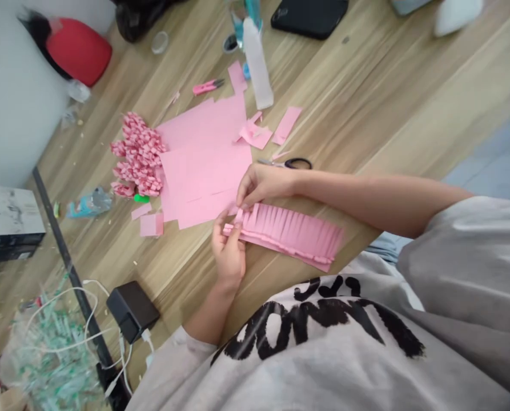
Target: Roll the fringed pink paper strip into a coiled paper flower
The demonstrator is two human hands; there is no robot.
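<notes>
A long pink paper strip, cut into a fringe along its far side, lies near the table's front edge. My left hand pinches its left end between thumb and fingers. At the same end, my right hand has its fingertips closed on one of the fringe's cut tabs. Beyond my hands are pink paper sheets, overlapping one another. Scissors with dark handles lie just behind my right wrist, their blades partly over the sheets' edge. A bunch of curled pink paper pieces rests left of the sheets.
Pink snips, a white bottle and a black phone are at the back. Paper scraps lie right of the sheets. On the left are a black power adapter with white cables and a crumpled plastic bottle.
</notes>
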